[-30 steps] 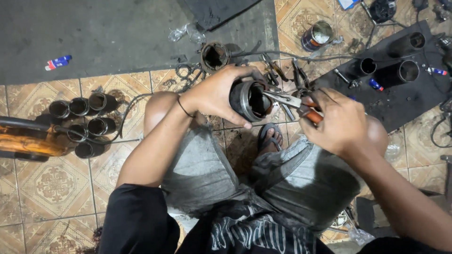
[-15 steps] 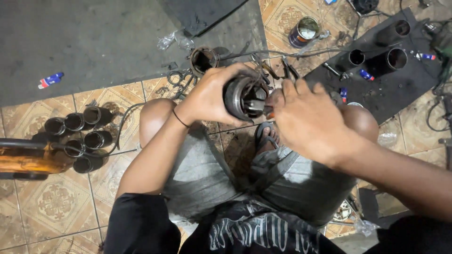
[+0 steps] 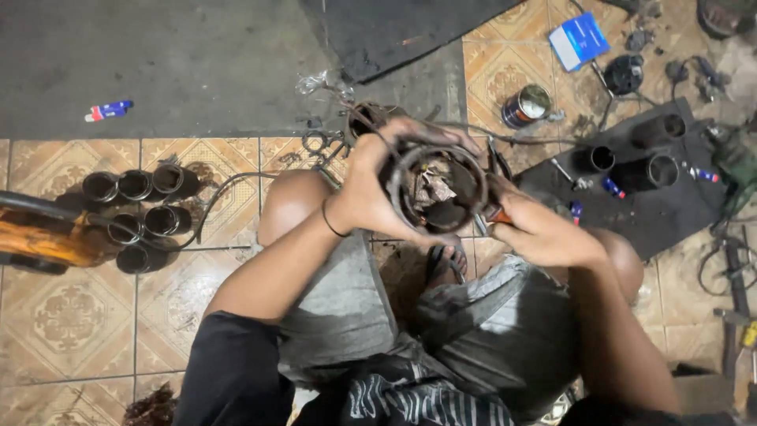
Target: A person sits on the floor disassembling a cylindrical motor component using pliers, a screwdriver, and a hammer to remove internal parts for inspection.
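Head view, looking straight down at someone seated low over a patterned tile floor (image 3: 63, 315), and all the action sits at the round metal housing (image 3: 434, 189) held up above the knees. Start far left of that housing: a cluster of short black tubes (image 3: 138, 213) stands on the tiles, touching an orange machine part (image 3: 47, 237), with a small blue tube (image 3: 109, 110) lying further up on the grey mat (image 3: 181, 63). Moving in, the left hand (image 3: 367, 189) is wrapped around the housing's left wall, fingers curled over the rim, a thin band on the wrist. That housing looks like thick steel, so I judge it heavy, rigid and probably greasy, liable to slip; the outer wall is the safe place to grip, not the wire-crowded opening, where loose bits look easy to bend. Right beside it, the right hand (image 3: 544, 237) is clenched around an orange-handled tool (image 3: 495, 214), its tip going in at the housing's right edge; what kind of tool I cannot tell. Further right of the housing, an open tin can (image 3: 527, 106) sits on the tiles, a blue box (image 3: 578, 39) lies up beyond it, and three more black tubes (image 3: 650, 166) rest on a dark mat (image 3: 631, 221).
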